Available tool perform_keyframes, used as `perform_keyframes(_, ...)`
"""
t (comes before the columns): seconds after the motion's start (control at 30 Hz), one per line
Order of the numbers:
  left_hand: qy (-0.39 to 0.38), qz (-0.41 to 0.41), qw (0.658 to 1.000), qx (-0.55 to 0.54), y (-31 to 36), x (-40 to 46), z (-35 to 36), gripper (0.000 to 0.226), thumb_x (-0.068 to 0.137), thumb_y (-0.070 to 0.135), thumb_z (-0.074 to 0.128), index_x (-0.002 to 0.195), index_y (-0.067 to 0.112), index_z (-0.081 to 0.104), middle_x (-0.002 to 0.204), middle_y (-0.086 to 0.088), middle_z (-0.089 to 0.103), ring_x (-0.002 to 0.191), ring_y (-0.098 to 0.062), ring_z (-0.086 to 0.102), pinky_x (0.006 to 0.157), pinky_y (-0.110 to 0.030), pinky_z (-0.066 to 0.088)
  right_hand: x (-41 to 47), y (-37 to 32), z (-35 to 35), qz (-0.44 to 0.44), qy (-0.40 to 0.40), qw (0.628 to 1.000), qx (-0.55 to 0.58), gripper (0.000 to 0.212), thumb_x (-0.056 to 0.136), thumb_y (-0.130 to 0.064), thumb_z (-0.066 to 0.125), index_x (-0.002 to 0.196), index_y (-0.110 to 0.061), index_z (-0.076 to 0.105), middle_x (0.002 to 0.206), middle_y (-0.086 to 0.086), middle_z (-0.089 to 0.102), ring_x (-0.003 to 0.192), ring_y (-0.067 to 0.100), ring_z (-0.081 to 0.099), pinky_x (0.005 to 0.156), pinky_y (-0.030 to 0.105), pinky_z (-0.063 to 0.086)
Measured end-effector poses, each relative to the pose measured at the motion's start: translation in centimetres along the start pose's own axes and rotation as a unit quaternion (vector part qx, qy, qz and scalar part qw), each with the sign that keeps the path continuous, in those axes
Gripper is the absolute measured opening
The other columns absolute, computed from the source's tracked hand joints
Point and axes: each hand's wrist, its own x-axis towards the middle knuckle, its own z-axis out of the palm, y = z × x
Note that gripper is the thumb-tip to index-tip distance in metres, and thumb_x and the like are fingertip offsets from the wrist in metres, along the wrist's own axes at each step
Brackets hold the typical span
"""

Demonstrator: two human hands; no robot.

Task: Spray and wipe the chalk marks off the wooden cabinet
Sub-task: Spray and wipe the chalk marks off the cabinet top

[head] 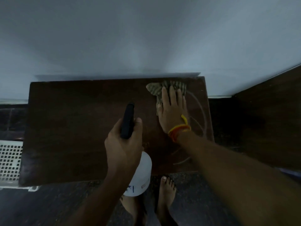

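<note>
The dark wooden cabinet top point(73, 128) fills the middle of the head view, set against a pale wall. Faint curved chalk marks point(202, 111) show on its right side. My right hand point(172, 111) lies flat on a striped grey cloth point(156, 88), pressing it onto the cabinet top near the far right corner. My left hand point(123, 144) grips a white spray bottle point(140, 175) with a black spray head point(127, 121), held over the cabinet's front middle with the nozzle pointing away from me.
A white perforated basket point(9, 160) stands on the floor left of the cabinet. A dark wooden panel point(268, 119) rises at the right. My bare feet point(167, 193) stand on the dark floor in front of the cabinet.
</note>
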Motion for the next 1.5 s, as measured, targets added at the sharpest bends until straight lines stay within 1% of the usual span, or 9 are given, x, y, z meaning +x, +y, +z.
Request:
perform_keyframes(0.17,-0.017,0.002,1.0,0.005,0.7,-0.2,1.9,0.011,0.093,0.029,0.058,0.082,0.029,0.058,0.056,0.008,0.062,0.045,-0.007,0.057,0.042,-0.014,0.047,-1.6,0.8,-0.1,-0.02,-0.003,1.0,-0.002,0.058,0.096,-0.035,0.039,0.15,-0.018,0.026,0.154,0.013,0.029,0.143,0.038,0.023,0.117,0.049,0.018)
perform_keyframes(0.43,0.008,0.005,1.0,0.021,0.3,-0.5,4.2,0.013,0.09,0.035,0.059,0.078,0.031,0.058,0.063,-0.014,0.061,0.047,-0.015,0.059,0.041,-0.015,0.047,4.7,2.6,-0.8,-0.004,-0.002,1.0,0.019,0.058,0.099,-0.035,0.03,0.153,-0.02,0.016,0.159,0.01,0.016,0.146,0.036,0.009,0.12,0.048,0.01)
perform_keyframes(0.67,0.01,0.015,1.0,0.024,1.2,0.0,4.8,0.014,0.092,0.033,0.059,0.079,0.029,0.058,0.063,-0.004,0.061,0.046,-0.011,0.059,0.043,-0.017,0.049,3.1,4.7,-1.4,-0.021,-0.009,1.0,0.012,0.059,0.098,-0.036,0.032,0.153,-0.019,0.018,0.158,0.011,0.02,0.145,0.037,0.014,0.118,0.05,0.015)
perform_keyframes(0.8,0.027,0.016,0.999,0.028,1.2,0.2,4.6,0.015,0.091,0.037,0.058,0.077,0.033,0.058,0.063,-0.012,0.059,0.05,-0.02,0.061,0.043,-0.019,0.05,5.8,6.4,-1.7,0.001,-0.004,1.0,0.005,0.059,0.099,-0.037,0.031,0.153,-0.019,0.015,0.159,0.012,0.017,0.145,0.037,0.013,0.119,0.049,0.013)
perform_keyframes(0.87,0.031,0.009,0.999,0.028,1.0,0.3,4.5,0.014,0.092,0.038,0.059,0.078,0.034,0.058,0.06,-0.007,0.058,0.051,-0.021,0.062,0.045,-0.024,0.051,5.2,6.8,-1.6,0.012,0.003,1.0,0.011,0.06,0.098,-0.036,0.033,0.153,-0.019,0.016,0.159,0.012,0.017,0.145,0.038,0.013,0.119,0.049,0.012)
perform_keyframes(0.97,0.038,0.007,0.999,0.032,1.1,0.3,4.8,0.015,0.092,0.037,0.059,0.079,0.032,0.057,0.056,0.001,0.055,0.047,-0.014,0.059,0.042,-0.02,0.048,2.1,7.1,-1.6,0.049,0.02,0.999,0.012,0.06,0.097,-0.037,0.035,0.152,-0.017,0.021,0.157,0.014,0.022,0.144,0.04,0.016,0.118,0.05,0.014)
perform_keyframes(1.2,0.028,0.02,0.999,0.001,1.6,0.4,5.6,0.015,0.091,0.04,0.059,0.08,0.03,0.061,0.062,-0.009,0.061,0.048,-0.017,0.062,0.045,-0.022,0.051,4.2,9.0,-2.1,0.047,0.001,0.999,0.019,0.06,0.098,-0.037,0.037,0.153,-0.02,0.018,0.159,0.012,0.017,0.145,0.04,0.011,0.117,0.051,0.014)
perform_keyframes(1.33,0.032,0.026,0.999,0.004,1.4,0.0,5.7,0.016,0.092,0.038,0.06,0.078,0.031,0.06,0.055,0.002,0.058,0.046,-0.014,0.06,0.044,-0.017,0.048,3.4,9.2,-2.1,0.051,-0.016,0.999,0.008,0.062,0.099,-0.035,0.034,0.153,-0.015,0.013,0.159,0.015,0.012,0.145,0.042,0.01,0.117,0.049,0.015)
perform_keyframes(1.5,0.036,0.021,0.999,-0.002,1.5,-1.1,5.7,0.014,0.093,0.037,0.059,0.08,0.03,0.06,0.067,-0.014,0.062,0.049,-0.019,0.062,0.043,-0.015,0.047,-1.0,10.4,-2.2,0.018,-0.062,0.996,-0.057,0.063,0.099,-0.035,0.026,0.153,-0.01,0.004,0.159,0.019,0.005,0.146,0.039,0.007,0.12,0.047,0.005)
